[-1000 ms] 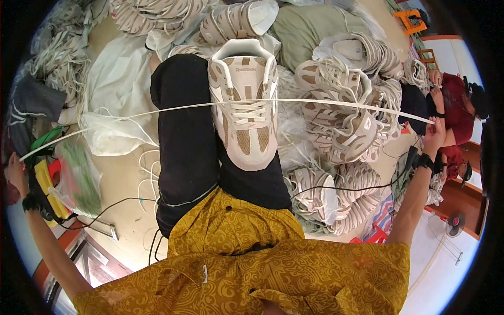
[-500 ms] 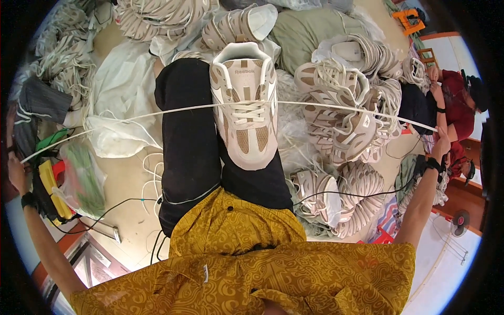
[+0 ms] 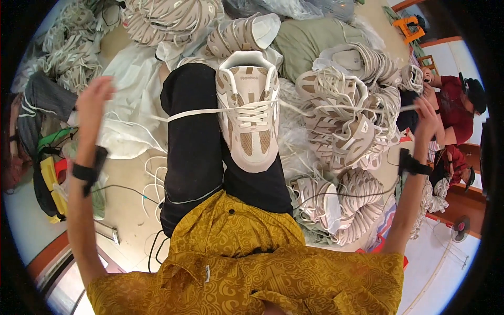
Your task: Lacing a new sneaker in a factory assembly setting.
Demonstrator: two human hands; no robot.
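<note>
A beige and white sneaker [image 3: 255, 146] rests on my right thigh with its toe toward me. Its white lace [image 3: 191, 112] is threaded through the lower eyelets, and a long loose length runs out to each side, slack and wavy. On the left the lace crosses my black-trousered knee, and its far part is blurred. Raised at the left, my left hand [image 3: 96, 98] is smeared by motion; its fingers look loosely stretched, apart from the lace. My right hand [image 3: 428, 119] is at the right, fingers beside the lace's end; whether they grip it is unclear.
Stacked beige sneakers [image 3: 362, 197] lie on the right, with more shoe parts [image 3: 170, 21] at the back. White plastic sheeting [image 3: 131, 79] spreads to the left of my knee. Two people in red [image 3: 455, 102] sit at the far right, near a fan [image 3: 460, 229].
Both hands have come inward from their wide spread, the left also rising. The lace, stretched taut before, has gone slack, and its left end is away from my left hand.
</note>
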